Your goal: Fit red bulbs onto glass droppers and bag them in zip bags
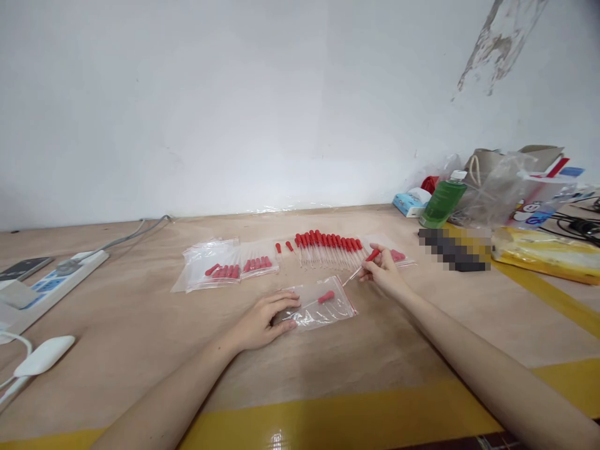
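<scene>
My right hand [382,270] pinches a dropper [374,255] with a red rubber bulb, its thin clear tube slanting down to the left. The tube's tip is close to the right end of a clear zip bag [307,320]. Inside this bag lies another dropper [327,297]. My left hand [267,319] rests at the bag's left end, thumb and fingers spread apart and touching the plastic. Behind the bag, several loose droppers [323,240] lie in a fanned row, bulbs toward the wall. Two more lie a little to their left.
Bagged droppers [229,270] are stacked at left, and another bag [407,258] lies behind my right hand. A power strip [51,287] and phone [23,269] are at far left. At right stand a green bottle [443,203], a tissue pack [409,204] and a yellow packet [544,253].
</scene>
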Action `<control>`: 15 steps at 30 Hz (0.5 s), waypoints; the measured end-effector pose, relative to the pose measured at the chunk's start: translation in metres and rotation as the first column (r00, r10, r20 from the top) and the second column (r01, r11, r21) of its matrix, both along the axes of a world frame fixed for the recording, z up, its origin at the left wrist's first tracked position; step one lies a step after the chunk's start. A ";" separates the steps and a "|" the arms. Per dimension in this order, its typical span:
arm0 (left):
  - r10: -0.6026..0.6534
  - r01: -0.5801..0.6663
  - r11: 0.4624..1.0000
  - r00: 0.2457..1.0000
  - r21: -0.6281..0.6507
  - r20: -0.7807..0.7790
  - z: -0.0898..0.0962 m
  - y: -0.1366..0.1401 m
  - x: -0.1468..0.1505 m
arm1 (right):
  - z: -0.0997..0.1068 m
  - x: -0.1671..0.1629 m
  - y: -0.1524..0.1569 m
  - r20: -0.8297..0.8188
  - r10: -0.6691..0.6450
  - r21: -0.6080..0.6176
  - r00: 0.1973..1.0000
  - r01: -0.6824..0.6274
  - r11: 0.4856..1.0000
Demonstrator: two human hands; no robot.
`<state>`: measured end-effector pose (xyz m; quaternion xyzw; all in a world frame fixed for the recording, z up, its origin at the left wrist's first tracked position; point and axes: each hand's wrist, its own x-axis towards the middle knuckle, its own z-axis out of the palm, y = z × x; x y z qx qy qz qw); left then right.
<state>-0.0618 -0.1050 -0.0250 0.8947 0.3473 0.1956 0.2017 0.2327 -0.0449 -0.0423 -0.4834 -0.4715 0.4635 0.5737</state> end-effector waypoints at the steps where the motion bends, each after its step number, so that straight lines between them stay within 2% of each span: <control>1: -0.001 0.001 1.000 1.000 0.002 0.001 0.000 0.000 0.000 | -0.003 -0.002 -0.001 -0.015 -0.011 0.012 1.000 0.011 1.000; 8: 0.006 -0.006 1.000 1.000 0.004 0.005 -0.001 0.001 0.000 | -0.011 -0.016 -0.017 -0.076 0.095 0.039 0.993 -0.092 0.995; 15: 0.012 -0.012 1.000 1.000 0.002 -0.008 -0.002 0.000 0.000 | -0.010 -0.011 -0.020 -0.124 0.076 0.017 0.989 -0.074 0.997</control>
